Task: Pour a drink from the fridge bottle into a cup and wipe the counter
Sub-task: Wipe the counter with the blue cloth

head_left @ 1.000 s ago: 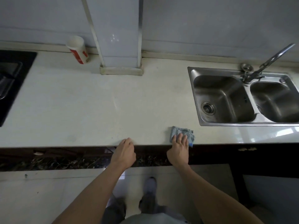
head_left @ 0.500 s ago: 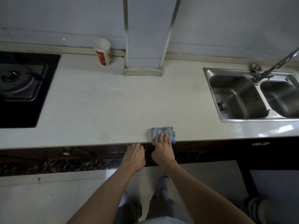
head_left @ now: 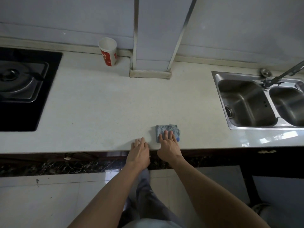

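Along the near edge of the worktop (head_left: 98, 104), right of centre, the right hand (head_left: 168, 146) is pressing a folded blue cloth (head_left: 167, 128) flat with straight fingers (head_left: 165, 134). Its grip is released, not clenched round the fabric. Just to the left, the left hand (head_left: 139, 150) is resting on the edge, its grip likewise released and holding nothing. A red-and-white paper cup (head_left: 108, 51) is standing upright at the far wall, well apart from the cloth. No bottle is showing. By this evidence, the wiping step is running. The next stroke is calling for steady downward pressure and a sweep across the surface, stopping short of the cup, the hob (head_left: 21, 83) at left and the sink (head_left: 220, 99) at right.
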`<action>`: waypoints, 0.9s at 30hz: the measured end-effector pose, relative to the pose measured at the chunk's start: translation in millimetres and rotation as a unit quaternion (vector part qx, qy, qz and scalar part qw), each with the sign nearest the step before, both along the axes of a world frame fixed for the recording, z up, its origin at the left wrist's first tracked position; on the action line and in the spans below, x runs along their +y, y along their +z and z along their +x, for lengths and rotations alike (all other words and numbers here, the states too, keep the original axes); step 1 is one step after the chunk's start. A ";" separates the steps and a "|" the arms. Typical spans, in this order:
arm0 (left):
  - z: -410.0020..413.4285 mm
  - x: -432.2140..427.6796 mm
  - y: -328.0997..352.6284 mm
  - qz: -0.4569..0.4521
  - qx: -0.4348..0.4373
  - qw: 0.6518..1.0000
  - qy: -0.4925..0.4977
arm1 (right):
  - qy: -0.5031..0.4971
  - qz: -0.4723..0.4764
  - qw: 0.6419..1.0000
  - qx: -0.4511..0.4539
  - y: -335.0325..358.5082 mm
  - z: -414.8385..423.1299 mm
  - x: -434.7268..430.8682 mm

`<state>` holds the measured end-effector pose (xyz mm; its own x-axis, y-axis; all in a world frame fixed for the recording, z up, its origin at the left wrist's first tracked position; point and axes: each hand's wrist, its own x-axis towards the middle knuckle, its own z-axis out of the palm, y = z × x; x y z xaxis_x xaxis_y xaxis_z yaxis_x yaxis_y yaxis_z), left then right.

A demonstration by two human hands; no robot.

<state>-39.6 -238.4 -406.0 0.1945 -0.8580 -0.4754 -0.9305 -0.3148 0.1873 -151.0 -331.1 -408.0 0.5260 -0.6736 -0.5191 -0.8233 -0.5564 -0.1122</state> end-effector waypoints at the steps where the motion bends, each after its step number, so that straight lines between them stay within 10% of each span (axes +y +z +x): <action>1: 0.0 -1.5 0.8 0.001 -0.004 1.000 0.001 | 0.001 -0.003 1.000 0.000 0.4 1.0 -3.8; 27: 73.2 -79.2 -7.1 0.026 -0.004 0.999 0.023 | 0.018 -0.015 1.000 0.004 0.4 129.1 -239.5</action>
